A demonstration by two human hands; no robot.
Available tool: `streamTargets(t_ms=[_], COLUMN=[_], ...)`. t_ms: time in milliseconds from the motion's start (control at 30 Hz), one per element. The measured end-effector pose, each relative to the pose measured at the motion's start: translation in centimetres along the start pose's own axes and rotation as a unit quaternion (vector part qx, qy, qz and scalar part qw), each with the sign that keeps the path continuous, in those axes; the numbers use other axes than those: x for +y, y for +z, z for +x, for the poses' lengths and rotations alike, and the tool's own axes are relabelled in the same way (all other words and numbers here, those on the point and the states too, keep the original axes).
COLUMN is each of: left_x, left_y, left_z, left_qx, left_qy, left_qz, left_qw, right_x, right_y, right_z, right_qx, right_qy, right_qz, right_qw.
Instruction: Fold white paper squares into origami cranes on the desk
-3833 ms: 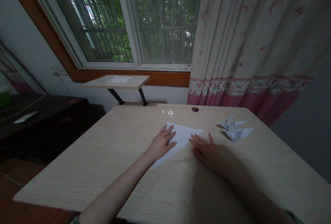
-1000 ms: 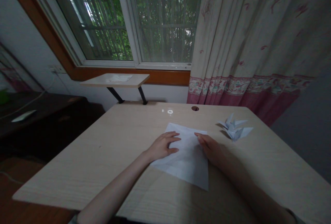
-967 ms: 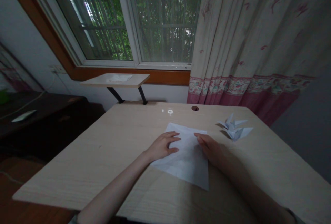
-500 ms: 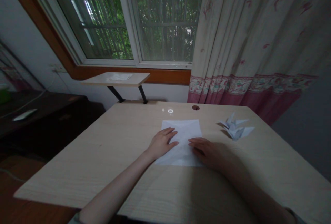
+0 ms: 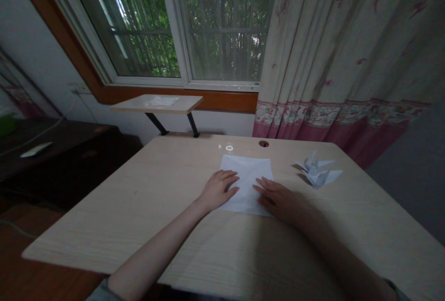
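Note:
A square sheet of white paper [image 5: 246, 166] lies flat on the wooden desk [image 5: 167, 227], with faint creases in it. My left hand [image 5: 219, 190] rests on the paper's left side, palm down and fingers stretched out. Over the right side lies my right hand [image 5: 278, 197], its fingers spread across the sheet. Neither hand grips anything. To the right of the paper stand folded paper cranes [image 5: 318, 173], close together so that their wings overlap.
A small raised shelf [image 5: 187, 103] on black legs holds some white paper [image 5: 162, 101] at the back left. Behind the desk are a window [image 5: 222, 28] and a long curtain [image 5: 313, 60]. A dark table [image 5: 100, 136] stands to the left.
The paper has shifted a little away from me and slightly to the right. My right hand's fingers have spread farther apart. My left hand stays nearly in place.

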State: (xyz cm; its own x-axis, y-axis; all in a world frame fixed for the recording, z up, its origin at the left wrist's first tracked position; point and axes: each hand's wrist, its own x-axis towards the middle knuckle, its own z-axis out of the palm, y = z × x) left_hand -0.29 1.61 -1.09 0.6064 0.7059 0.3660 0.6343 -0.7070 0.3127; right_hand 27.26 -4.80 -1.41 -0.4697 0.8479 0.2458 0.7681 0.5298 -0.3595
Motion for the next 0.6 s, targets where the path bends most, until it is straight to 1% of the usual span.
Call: streamTargets(t_ms=[67,167,267,433,533,600], left_x=[0.3,0.9,1.4,1.7,1.9,2.2], left_y=[-0.4,-0.9,-1.3,-1.3,-1.2,-1.2], left_z=[0.0,0.0,0.0,-0.1,-0.2,-0.3], left_qx=[-0.007,-0.037,-0.060,-0.056,-0.054,-0.054], left_qy=[0.032,0.078,0.103,0.143,0.176,0.195], left_qz=[-0.033,-0.072,-0.082,-0.063,-0.028,0.003], left_qw=[0.999,0.994,0.990,0.986,0.983,0.979], right_x=[0.2,0.4,0.5,1.1,1.2,1.1], right_y=[0.1,0.2,0.3,0.5,0.5,0.3], right_z=[0.1,0.1,0.1,0.0,-0.3,-0.4], right_qx=[0.007,0.005,-0.006,-0.012,0.001,-0.004], right_qy=[-0.001,0.006,0.018,0.016,0.008,0.006], right_qz=[0.000,-0.016,-0.025,0.006,0.026,0.030], right_qw=[1.000,1.000,0.999,1.000,1.000,1.000])
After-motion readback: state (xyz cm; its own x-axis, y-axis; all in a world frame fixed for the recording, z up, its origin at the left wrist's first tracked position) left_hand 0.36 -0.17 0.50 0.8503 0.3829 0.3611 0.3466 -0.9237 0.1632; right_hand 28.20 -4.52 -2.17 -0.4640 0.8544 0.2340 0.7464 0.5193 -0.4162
